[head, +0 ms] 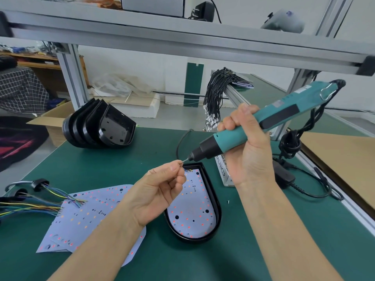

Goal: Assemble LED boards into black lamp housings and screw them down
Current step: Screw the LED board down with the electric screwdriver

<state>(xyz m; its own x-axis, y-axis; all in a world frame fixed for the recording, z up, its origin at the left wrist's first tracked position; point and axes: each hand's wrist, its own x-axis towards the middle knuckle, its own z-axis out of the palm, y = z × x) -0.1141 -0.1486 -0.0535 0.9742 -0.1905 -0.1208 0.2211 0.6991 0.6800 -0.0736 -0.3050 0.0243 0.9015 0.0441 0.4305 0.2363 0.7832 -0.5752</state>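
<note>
Left hand (160,191) pinches a small screw (181,163) at the bit of the electric screwdriver (253,126). Right hand (245,142) grips this tool above the black housing (213,199) with its LED board (192,207).

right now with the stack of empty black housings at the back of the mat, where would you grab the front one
Take the front housing of the stack of empty black housings by its upper rim, coming from above and the right. It stands on edge, hollow side facing right, nested against the others, so only that rim and face are free.
</note>
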